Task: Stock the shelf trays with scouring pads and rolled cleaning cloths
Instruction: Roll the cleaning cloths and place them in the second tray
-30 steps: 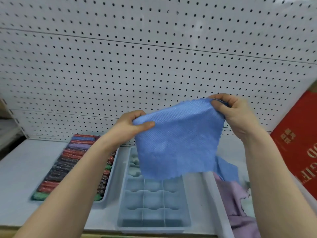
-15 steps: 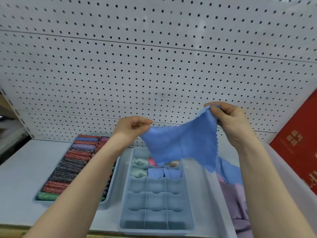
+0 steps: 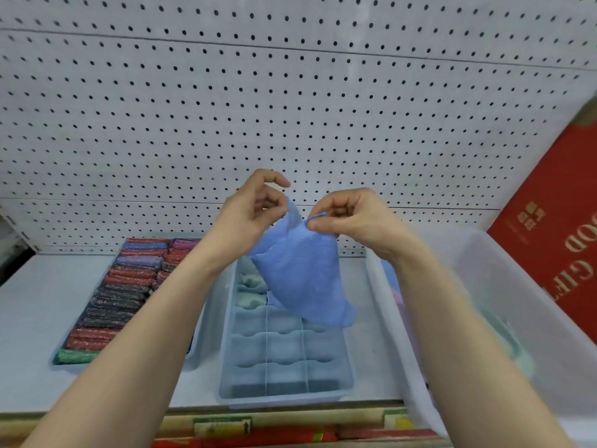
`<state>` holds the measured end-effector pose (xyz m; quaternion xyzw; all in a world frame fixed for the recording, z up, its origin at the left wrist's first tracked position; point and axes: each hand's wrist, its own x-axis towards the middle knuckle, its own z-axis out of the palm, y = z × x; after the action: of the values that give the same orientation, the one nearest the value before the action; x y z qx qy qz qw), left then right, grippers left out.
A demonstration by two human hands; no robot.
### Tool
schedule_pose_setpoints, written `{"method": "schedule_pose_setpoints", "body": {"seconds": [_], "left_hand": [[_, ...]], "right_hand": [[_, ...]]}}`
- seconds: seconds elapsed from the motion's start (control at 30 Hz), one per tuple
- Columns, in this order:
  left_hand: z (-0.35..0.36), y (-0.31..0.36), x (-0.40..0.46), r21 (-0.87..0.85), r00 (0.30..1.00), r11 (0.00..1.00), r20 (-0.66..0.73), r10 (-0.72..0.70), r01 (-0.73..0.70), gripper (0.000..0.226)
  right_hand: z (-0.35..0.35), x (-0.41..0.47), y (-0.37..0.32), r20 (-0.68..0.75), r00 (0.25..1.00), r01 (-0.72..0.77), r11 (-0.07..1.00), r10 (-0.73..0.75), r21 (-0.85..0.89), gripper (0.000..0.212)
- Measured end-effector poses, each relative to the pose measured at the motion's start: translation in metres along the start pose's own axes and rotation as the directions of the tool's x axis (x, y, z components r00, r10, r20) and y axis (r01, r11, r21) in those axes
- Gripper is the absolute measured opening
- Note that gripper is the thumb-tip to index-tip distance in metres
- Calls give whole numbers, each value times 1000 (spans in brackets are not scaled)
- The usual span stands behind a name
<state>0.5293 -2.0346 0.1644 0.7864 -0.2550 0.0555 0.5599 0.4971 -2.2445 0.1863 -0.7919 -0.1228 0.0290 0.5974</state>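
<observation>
A blue cleaning cloth [image 3: 300, 279] hangs folded in the air above the divided blue tray [image 3: 284, 388]. My left hand [image 3: 255, 208] pinches one top corner of it and my right hand [image 3: 352, 215] pinches the other, the two hands close together. The tray's far compartments hold a few rolled pale green cloths [image 3: 250, 287]; the cloth hides the rest of that row. The near compartments hold nothing. To the left, a flat tray [image 3: 63, 365] is packed with rows of glittery scouring pads [image 3: 126, 286] in red, dark, purple and green.
A clear plastic bin [image 3: 504, 305] stands at the right with loose cloths inside. A red gift box [image 3: 555, 221] leans behind it. White pegboard [image 3: 290, 108] backs the shelf [image 3: 32, 305], whose front edge carries price labels.
My hands have come together, bringing the cloth's two top corners close, so the spread cloth now hangs folded and narrower. The view has tilted down a little.
</observation>
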Motion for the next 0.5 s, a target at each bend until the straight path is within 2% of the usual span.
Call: {"method": "schedule_pose_setpoints", "body": {"seconds": [0.13,0.27,0.33,0.4,0.5], "left_hand": [[-2,9,-4,-114,996,993,89,28,-18,38],[-1,23,-9,-126,978,992,206,43,-18,28],[-2,28,-11,-152,984,988,172,48,-21,32],[-4,28,-13,-158,997,987,78,25,-12,43],[-5,23,-15,-6,993,993,29,-114,114,59]], "right_hand": [[3,2,5,-130,987,95,995,-90,34,10],[4,5,6,-41,997,68,998,-68,-1,11],[6,6,4,-31,996,81,994,-79,72,12],[7,7,1,-113,990,100,991,-90,87,13],[9,7,-2,-216,971,124,987,-101,98,13]]}}
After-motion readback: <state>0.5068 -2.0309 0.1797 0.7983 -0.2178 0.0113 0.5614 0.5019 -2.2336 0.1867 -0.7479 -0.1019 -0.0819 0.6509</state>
